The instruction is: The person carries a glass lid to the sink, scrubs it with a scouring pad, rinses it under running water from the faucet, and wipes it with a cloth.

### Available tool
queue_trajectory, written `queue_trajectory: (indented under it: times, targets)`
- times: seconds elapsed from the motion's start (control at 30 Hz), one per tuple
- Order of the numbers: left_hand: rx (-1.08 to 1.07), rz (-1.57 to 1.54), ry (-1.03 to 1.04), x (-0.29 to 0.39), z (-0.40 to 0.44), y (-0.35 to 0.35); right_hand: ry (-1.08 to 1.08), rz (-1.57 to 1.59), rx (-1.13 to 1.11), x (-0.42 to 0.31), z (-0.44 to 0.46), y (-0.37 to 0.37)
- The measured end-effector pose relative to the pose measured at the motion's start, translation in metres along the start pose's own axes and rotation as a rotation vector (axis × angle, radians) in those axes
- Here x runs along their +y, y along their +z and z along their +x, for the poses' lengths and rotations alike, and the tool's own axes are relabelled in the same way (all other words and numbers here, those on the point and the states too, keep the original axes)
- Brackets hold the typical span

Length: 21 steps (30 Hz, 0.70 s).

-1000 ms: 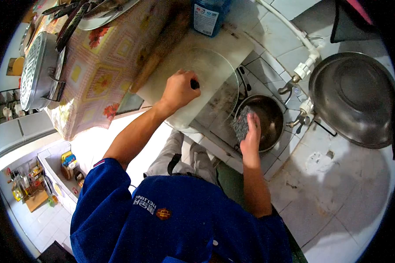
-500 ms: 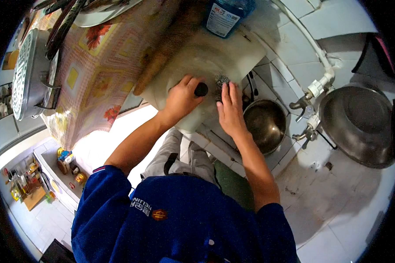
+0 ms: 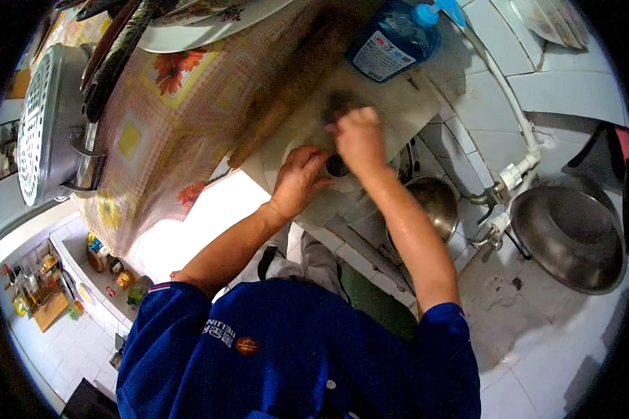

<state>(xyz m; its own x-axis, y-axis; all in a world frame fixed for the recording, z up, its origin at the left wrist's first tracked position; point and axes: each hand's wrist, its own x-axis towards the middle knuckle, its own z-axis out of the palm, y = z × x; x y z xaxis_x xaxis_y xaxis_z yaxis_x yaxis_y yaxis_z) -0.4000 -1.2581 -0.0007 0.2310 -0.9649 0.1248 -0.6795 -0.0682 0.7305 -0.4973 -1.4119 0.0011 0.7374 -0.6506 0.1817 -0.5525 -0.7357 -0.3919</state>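
Note:
A see-through glass lid (image 3: 356, 190) with a black knob (image 3: 337, 166) lies on the pale slab (image 3: 405, 112). My left hand (image 3: 300, 180) is closed at the knob, thumb and fingers on its left side. Just above and to the right, my right hand (image 3: 362, 143) is curled into a fist. A dark scouring pad (image 3: 339, 106), smeared by motion, shows at its fingertips over the lid's far side. The lid's rim is faint and partly hidden by my right forearm.
A blue soap bottle (image 3: 388, 52) stands behind my hands. A metal bowl (image 3: 433, 202) sits in the sink area below right, near the taps (image 3: 496, 209) and an upturned wok (image 3: 569, 237). A patterned tablecloth (image 3: 147, 140) and steamer pot (image 3: 53, 126) are left.
My right hand has gone from stretched fingers on the scouring pad to a fist, moving up and left over the lid. The view has shifted; my left hand stays at the knob.

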Motion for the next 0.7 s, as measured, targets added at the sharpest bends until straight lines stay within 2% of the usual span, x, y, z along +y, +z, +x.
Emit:
queue_trajectory:
  times: [0.03,0.1,0.17,0.2,0.23,0.3,0.37,0.43,0.5,0.57,0.63,0.7]
  targets:
    - [-0.014,-0.001,0.027,0.000,0.000,0.001,-0.217,0.063,0.036,-0.010,-0.003,0.007]
    - [-0.029,-0.014,-0.001,0.000,-0.001,0.003,-0.185,0.032,-0.016,-0.006,0.006,0.010]
    - [0.016,-0.066,0.002,-0.005,-0.002,0.006,0.113,-0.033,0.021,0.001,0.026,0.000]
    - [0.012,-0.068,0.010,-0.005,0.000,0.003,0.044,-0.082,-0.084,-0.007,0.021,0.006]
    - [-0.037,-0.036,-0.016,-0.004,0.002,0.001,-0.173,-0.125,-0.150,-0.013,0.018,0.017]
    - [-0.096,-0.018,-0.045,-0.001,0.000,0.003,-0.203,-0.010,-0.024,-0.019,0.008,0.021]
    - [-0.029,-0.057,0.024,-0.008,-0.001,0.005,0.277,0.002,-0.107,-0.005,0.031,-0.001]
    - [-0.044,-0.067,0.076,-0.011,-0.001,0.003,0.266,0.047,-0.031,-0.008,0.031,-0.003]
    - [-0.102,-0.174,-0.068,-0.010,-0.001,0.005,-0.121,-0.047,-0.104,-0.030,0.020,0.009]
    - [-0.096,-0.104,0.011,-0.012,-0.005,0.008,-0.099,-0.013,-0.079,-0.030,0.019,0.013]
    - [-0.066,-0.013,0.096,-0.017,0.000,0.004,0.203,0.054,0.025,-0.018,0.032,0.018]
    - [-0.087,-0.054,0.101,-0.016,0.001,0.002,0.142,-0.026,-0.019,-0.020,0.025,0.022]
